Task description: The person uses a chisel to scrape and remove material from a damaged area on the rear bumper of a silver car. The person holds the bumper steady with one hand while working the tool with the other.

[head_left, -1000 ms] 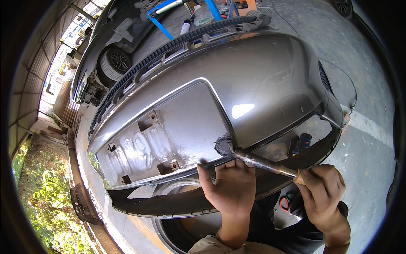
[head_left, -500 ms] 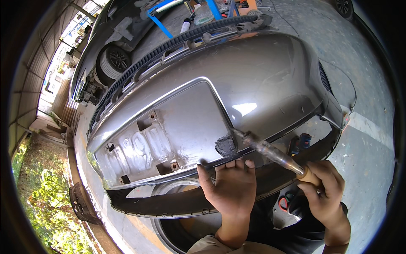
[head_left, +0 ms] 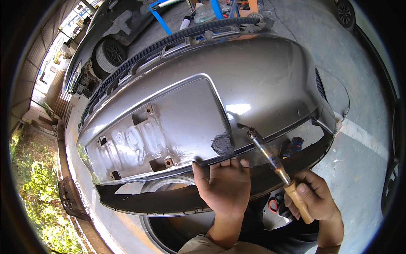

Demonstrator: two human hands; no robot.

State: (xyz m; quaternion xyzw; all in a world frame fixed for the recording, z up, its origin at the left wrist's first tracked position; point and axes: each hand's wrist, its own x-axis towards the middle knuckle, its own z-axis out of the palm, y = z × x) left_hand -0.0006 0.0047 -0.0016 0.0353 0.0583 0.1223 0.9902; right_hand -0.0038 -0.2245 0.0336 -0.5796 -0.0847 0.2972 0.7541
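Note:
A grey car bumper (head_left: 270, 80) lies across the view, its recessed plate panel (head_left: 186, 114) toward me. At the panel's lower right corner is a rough, dark patch (head_left: 222, 144). My left hand (head_left: 226, 190) is palm up at the bumper's near edge, thumb apart, fingers stretched out against the lip. My right hand (head_left: 315, 197) is closed around the wooden handle of a soldering iron (head_left: 272, 158). Its metal shaft slants up and left, and its dark tip is right of the patch, apart from it. Whether the tip touches the painted surface I cannot tell.
Below the bumper lies a wheel rim (head_left: 154, 226). A dark cordless tool (head_left: 292, 146) and red-handled scissors (head_left: 274, 206) lie on the floor. A blue frame (head_left: 160, 19) stands behind, near a car with its wheel (head_left: 111, 55) showing. A cable (head_left: 347, 91) runs along the right.
The soldering iron's tip has moved away from the patch's upper right side, and its handle has swung lower toward me. My left hand keeps its place on the lip. The view has shifted slightly.

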